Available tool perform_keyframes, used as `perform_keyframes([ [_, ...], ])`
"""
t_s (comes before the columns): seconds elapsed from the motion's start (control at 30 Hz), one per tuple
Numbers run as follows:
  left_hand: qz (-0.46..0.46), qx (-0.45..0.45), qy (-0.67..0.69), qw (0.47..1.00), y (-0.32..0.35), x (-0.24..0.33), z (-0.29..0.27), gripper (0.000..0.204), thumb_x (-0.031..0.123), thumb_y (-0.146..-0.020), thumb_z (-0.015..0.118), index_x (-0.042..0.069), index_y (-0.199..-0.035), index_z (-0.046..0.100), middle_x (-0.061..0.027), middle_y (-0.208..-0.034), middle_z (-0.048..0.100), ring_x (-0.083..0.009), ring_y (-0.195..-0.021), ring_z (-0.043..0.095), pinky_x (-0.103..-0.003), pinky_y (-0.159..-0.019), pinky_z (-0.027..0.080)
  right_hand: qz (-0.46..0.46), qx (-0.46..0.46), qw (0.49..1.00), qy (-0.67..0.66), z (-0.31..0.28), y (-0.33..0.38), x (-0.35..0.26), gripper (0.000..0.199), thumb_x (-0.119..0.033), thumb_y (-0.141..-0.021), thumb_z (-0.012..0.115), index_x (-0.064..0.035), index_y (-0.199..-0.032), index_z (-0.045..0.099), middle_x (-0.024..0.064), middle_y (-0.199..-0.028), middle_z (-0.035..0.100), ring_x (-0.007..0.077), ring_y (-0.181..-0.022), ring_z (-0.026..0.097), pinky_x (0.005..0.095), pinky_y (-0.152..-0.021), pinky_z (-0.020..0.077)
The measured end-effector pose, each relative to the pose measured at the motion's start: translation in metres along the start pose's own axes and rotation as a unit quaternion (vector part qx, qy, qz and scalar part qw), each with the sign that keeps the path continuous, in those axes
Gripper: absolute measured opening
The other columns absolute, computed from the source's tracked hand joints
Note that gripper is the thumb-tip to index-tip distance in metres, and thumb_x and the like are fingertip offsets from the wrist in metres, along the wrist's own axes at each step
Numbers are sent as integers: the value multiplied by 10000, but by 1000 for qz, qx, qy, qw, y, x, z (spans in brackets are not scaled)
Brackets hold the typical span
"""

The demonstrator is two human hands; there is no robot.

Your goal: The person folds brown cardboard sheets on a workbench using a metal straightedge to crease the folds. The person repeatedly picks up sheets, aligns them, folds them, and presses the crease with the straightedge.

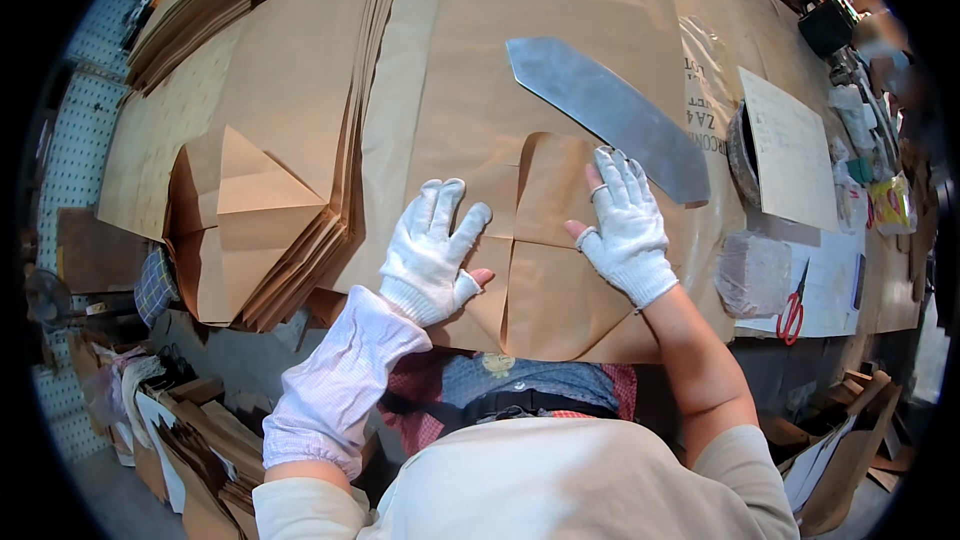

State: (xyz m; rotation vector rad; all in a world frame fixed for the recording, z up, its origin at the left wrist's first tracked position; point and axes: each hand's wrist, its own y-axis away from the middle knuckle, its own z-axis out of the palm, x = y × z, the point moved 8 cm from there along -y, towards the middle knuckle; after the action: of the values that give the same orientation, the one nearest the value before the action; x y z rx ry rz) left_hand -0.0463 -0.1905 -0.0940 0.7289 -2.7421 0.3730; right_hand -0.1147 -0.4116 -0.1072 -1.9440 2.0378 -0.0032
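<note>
A large brown paper bag (560, 290) lies flat before me, its near end folded into flaps that meet along a middle line. My left hand (432, 252), in a white glove with the thumb tip bare, rests with fingers spread on the left flap. On the right flap lies my right hand (625, 225), gloved too, its fingers stretched out and thumb and forefinger tips bare. Neither hand grips anything. Just beyond the right fingertips, a flat grey metal plate (610, 115) with a pointed end lies slantwise on the paper.
To the left is a stack of folded brown paper bags (270, 210), with more paper (215, 0) behind. On the right are red-handled scissors (793, 310), a clear-wrapped block (752, 273), a pale board (785, 150) leaning on a round object, and a yellow packet (893, 205).
</note>
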Motion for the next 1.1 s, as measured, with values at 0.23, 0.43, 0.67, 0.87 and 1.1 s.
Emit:
perform_keyframes([
  [0.23,29,-66,-29,997,-7,4,0,982,535,-589,851,57,-1387,538,-281,-1457,432,-507,-1361,403,-603,-1107,376,220,57,974,-13,-31,-44,116,714,-277,-794,845,6,-1384,559,207,-1320,634,357,-1198,629,411,-1004,521],
  [0.43,38,-82,-46,995,-51,19,11,1056,594,-546,857,44,-1384,525,-300,-1436,439,-500,-1367,390,-599,-1133,326,315,-95,944,-8,-37,-64,130,839,-425,-706,882,13,-1338,549,185,-1334,620,358,-1251,585,447,-1038,469],
  [0.67,25,50,-55,997,-52,2,20,905,549,-692,818,-11,-1341,527,-246,-1385,510,-434,-1302,487,-536,-1133,362,229,140,933,-239,-80,-26,85,129,-110,-828,770,-32,-902,699,119,-812,709,242,-719,676,329,-717,542],
  [0.87,-245,46,-60,967,73,-32,-12,839,417,-721,815,-62,-1344,521,-264,-1417,525,-484,-1368,442,-532,-1174,347,201,-51,954,-217,-23,28,33,135,-127,-810,771,-46,-883,690,133,-835,716,273,-759,699,363,-719,550],
  [1.1,-11,58,45,997,51,17,-10,702,149,-635,808,-67,-1266,591,-256,-1352,586,-459,-1352,485,-531,-1132,427,141,-62,973,-172,-9,1,12,176,-182,-822,761,-48,-826,648,124,-872,720,337,-844,706,421,-751,549],
])
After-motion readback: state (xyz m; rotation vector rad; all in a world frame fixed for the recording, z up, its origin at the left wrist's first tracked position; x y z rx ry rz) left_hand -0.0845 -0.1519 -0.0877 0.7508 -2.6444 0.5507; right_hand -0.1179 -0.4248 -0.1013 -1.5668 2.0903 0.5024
